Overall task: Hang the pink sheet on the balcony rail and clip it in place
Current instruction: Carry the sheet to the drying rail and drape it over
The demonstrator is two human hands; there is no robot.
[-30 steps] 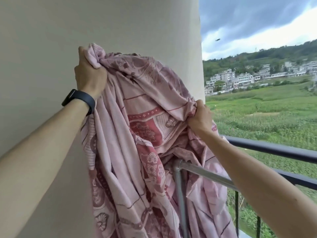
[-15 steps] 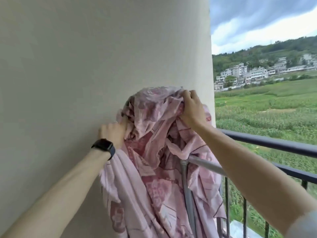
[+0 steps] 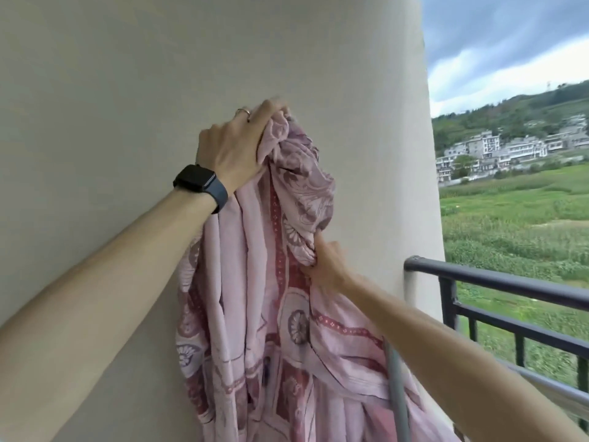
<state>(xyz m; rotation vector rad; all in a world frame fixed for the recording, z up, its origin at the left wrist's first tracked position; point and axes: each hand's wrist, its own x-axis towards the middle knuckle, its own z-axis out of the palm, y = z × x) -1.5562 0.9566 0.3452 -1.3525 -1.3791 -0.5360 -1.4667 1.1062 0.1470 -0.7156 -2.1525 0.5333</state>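
The pink patterned sheet point(image 3: 274, 314) hangs bunched in front of the beige wall. My left hand point(image 3: 237, 145), with a black watch on its wrist, grips the sheet's top high up. My right hand point(image 3: 328, 263) pinches a fold of the sheet lower down and to the right. The black balcony rail point(image 3: 510, 282) runs off to the right from the wall, and the sheet is not touching its top bar. A grey metal pole point(image 3: 398, 393) stands under the sheet's lower right part. No clip is in view.
The beige wall point(image 3: 127, 122) fills the left and middle. Beyond the rail lie green fields point(image 3: 516, 224), white buildings and a hill under a cloudy sky.
My left hand has risen from low at the sheet's left side to high above, lifting the top. My right hand has dropped from the sheet's top to a lower fold. The view has shifted left.
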